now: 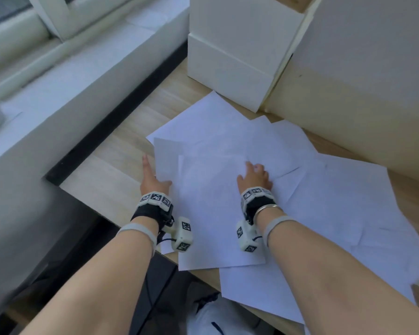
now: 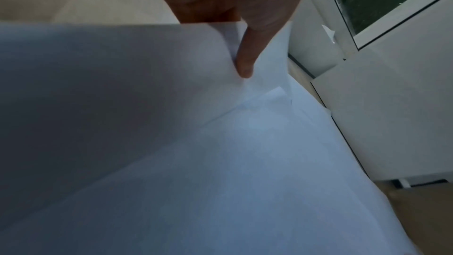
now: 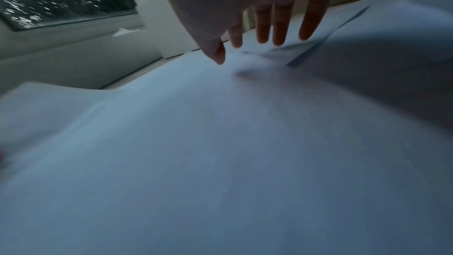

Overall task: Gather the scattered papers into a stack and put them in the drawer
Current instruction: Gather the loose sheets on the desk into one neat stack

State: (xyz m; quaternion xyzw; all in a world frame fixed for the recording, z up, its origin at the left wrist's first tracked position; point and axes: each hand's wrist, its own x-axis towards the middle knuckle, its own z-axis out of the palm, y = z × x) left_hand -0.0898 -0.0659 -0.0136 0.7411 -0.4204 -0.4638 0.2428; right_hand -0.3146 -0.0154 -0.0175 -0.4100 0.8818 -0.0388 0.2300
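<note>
Loose white papers (image 1: 228,131) lie fanned and overlapping on the wooden desk (image 1: 121,153), some sheets hanging over its near edge. Behind them, touching the far sheets, stands a white drawer unit (image 1: 232,52), with a large pale box (image 1: 363,76) on its right.

Left hand (image 1: 153,180) at the left edge of the pile. The left wrist view shows the thumb on top of a sheet edge and the other fingers hidden under it, so it pinches the lifted sheets (image 2: 137,88).

Right hand (image 1: 254,177) lies palm down on the middle of the pile. Its fingers (image 3: 282,26) are straight and slightly spread, tips touching the paper, holding nothing.

Window sill (image 1: 65,76) to the left of the desk.
</note>
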